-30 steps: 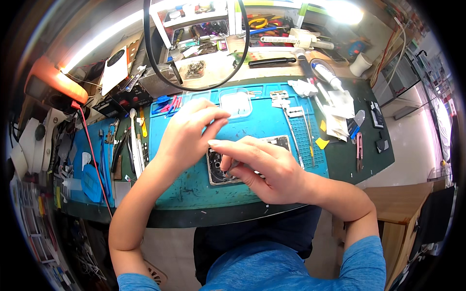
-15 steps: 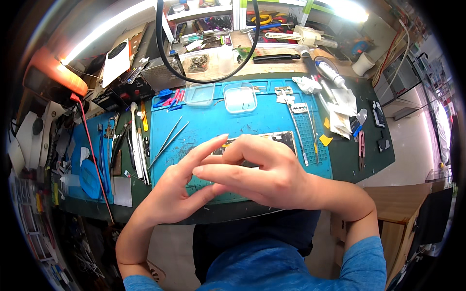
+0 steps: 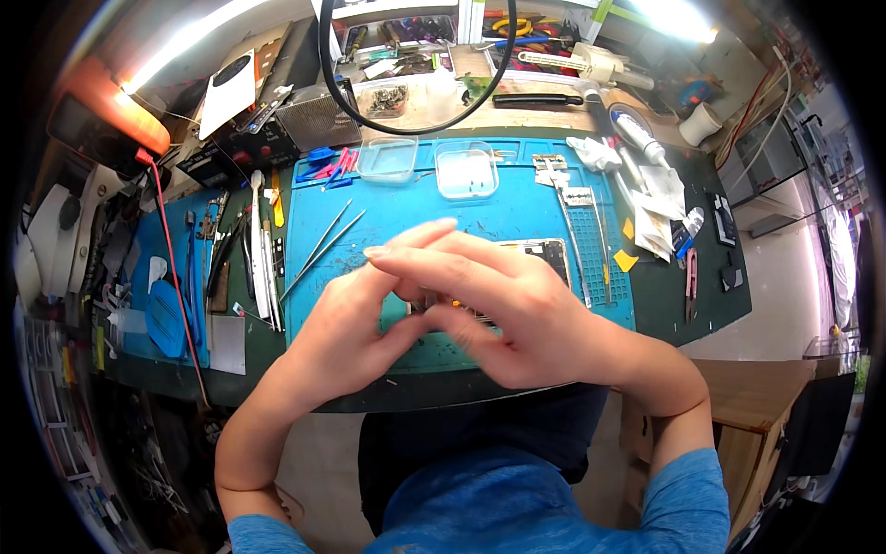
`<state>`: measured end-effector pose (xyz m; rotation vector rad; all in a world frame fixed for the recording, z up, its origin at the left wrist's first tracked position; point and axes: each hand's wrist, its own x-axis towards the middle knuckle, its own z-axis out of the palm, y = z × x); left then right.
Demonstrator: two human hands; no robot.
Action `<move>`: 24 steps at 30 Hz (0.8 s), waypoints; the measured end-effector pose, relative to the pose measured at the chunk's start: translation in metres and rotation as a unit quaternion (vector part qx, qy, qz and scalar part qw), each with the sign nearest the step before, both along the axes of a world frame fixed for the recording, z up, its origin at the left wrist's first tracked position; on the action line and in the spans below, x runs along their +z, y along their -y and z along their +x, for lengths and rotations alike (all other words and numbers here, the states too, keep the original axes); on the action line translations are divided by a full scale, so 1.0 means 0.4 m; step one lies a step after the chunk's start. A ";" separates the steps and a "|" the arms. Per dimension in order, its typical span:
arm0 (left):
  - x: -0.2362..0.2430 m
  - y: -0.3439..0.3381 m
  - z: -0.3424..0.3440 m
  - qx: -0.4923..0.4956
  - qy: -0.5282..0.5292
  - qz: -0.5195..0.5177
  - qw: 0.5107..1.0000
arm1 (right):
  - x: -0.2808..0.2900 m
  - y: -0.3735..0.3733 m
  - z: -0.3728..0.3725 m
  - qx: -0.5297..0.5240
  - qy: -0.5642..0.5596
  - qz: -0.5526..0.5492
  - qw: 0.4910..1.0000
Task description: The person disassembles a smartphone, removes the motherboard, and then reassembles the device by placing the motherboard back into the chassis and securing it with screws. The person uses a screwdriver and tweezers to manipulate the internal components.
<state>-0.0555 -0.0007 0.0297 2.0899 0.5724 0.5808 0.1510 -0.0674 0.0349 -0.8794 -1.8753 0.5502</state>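
Note:
My left hand (image 3: 355,328) and my right hand (image 3: 498,314) meet over the blue work mat (image 3: 341,203), fingers curved and overlapping, thumb tips close together. Both look closed around a space between them; whatever they hold there is hidden. Behind and beneath them lies an opened phone (image 3: 540,254), largely covered by my fingers. Two metal tweezers (image 3: 323,245) lie left of my hands. Two clear plastic boxes (image 3: 466,171) stand at the mat's back, beside small red and blue tools (image 3: 328,164). At the right lie long thin tools (image 3: 572,245) and a razor blade (image 3: 580,196).
An orange meter (image 3: 101,120) with a red lead stands at left, near brushes and pliers (image 3: 258,249). A black cable loop (image 3: 415,129) hangs over the back. White tissues (image 3: 660,208), tubes and pink-handled scissors (image 3: 690,286) are at right. A wooden cabinet (image 3: 748,388) is below right.
My left hand has come down from above the mat's middle to meet my right, whose fingers now overlap it. The tweezers at left, earlier covered by my left arm, have come into view.

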 end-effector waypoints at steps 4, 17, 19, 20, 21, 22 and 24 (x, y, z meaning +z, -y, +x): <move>-0.001 0.003 0.026 0.002 0.007 0.091 0.996 | 0.001 -0.012 0.010 0.003 0.036 0.054 0.998; -0.003 -0.002 0.001 -0.025 0.030 0.035 0.999 | -0.007 -0.004 0.007 0.004 0.027 0.034 0.999; -0.005 -0.004 -0.001 -0.015 0.015 0.031 0.999 | -0.006 -0.009 0.005 -0.025 0.060 0.090 0.994; -0.004 -0.006 0.002 -0.006 0.004 0.046 0.999 | -0.005 -0.008 0.007 -0.025 0.075 0.088 0.993; -0.002 -0.008 0.005 0.002 -0.007 0.060 0.998 | -0.005 -0.004 0.010 -0.025 0.091 0.086 0.992; 0.004 -0.009 0.002 -0.006 -0.034 0.055 0.998 | -0.005 -0.003 0.013 -0.023 0.104 0.085 0.991; 0.019 -0.013 -0.006 -0.024 -0.089 0.043 0.995 | -0.002 -0.001 0.014 -0.012 0.081 0.067 0.994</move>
